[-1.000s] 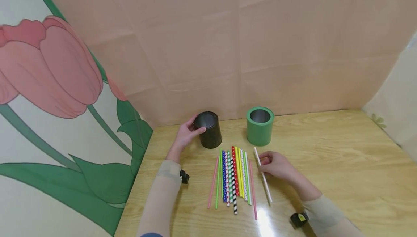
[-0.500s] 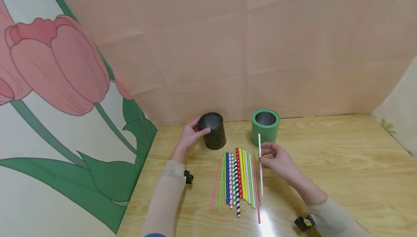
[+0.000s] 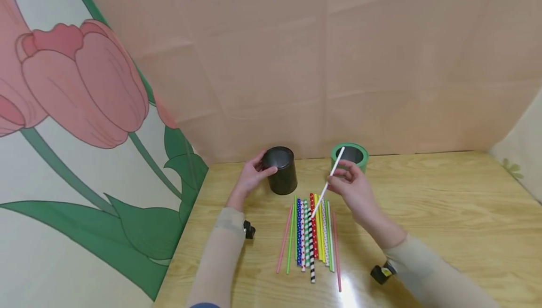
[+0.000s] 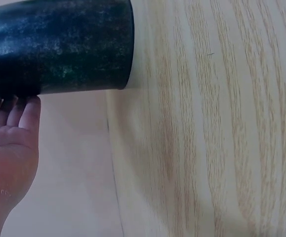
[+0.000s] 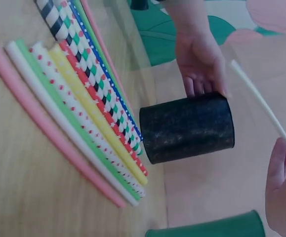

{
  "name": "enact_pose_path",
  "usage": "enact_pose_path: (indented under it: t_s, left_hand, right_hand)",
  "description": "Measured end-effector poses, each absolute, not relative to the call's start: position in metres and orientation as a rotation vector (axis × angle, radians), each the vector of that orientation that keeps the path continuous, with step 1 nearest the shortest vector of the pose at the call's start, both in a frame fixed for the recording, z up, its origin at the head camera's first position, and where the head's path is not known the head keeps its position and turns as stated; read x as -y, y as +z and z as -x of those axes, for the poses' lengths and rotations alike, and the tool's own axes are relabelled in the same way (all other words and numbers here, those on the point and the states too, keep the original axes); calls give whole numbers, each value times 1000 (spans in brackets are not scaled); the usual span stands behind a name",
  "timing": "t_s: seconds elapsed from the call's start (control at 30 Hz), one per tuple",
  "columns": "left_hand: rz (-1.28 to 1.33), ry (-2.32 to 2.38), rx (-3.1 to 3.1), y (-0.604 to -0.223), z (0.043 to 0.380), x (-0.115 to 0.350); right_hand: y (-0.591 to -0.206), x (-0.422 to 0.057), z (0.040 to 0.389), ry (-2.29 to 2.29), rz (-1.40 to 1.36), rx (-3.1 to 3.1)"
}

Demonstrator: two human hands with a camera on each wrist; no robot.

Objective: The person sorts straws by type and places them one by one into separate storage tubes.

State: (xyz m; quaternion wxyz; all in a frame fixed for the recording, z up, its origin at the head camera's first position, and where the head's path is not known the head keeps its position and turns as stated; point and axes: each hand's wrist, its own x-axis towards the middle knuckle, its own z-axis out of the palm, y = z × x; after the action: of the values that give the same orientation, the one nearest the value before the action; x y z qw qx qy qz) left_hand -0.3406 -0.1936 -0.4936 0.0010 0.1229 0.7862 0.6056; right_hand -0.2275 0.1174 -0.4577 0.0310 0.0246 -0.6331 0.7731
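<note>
My left hand [image 3: 250, 177] grips the upper left side of a black cylindrical cup [image 3: 285, 179], thumb at the rim; fingers also lie on the cup's wall in the left wrist view. The cup stands upright on the table. My right hand [image 3: 356, 191] pinches a thin white straw [image 3: 320, 198] near its middle, raised and slanted. From the head view, its lower end overlaps the row of straws. A green thick-walled cup [image 3: 365, 154] stands behind the right hand, partly hidden by it. In the right wrist view, the white straw [image 5: 257, 96] points toward the black cup's side.
Several patterned and plain straws lie side by side in front of the cups, among them a black-striped straw [image 3: 312, 270] and a pink straw [image 3: 337, 261] at the right. A brown paper-like sheet [image 3: 271, 63] rises behind the wooden table [image 3: 444, 214]; a tulip-patterned panel [image 3: 93, 91] stands left.
My right hand has lifted the white straw off the table from the right of the row and moved it up and left, tilting its upper end rightward. The left hand stays on the black cup.
</note>
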Motion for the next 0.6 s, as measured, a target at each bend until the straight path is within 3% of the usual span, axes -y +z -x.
enact_pose_path:
  t_s: [0.6]
  left_hand:
    - [-412, 1898, -2466, -496, 345, 186]
  right_hand:
    - [-430, -51, 296, 2272, 17, 1481]
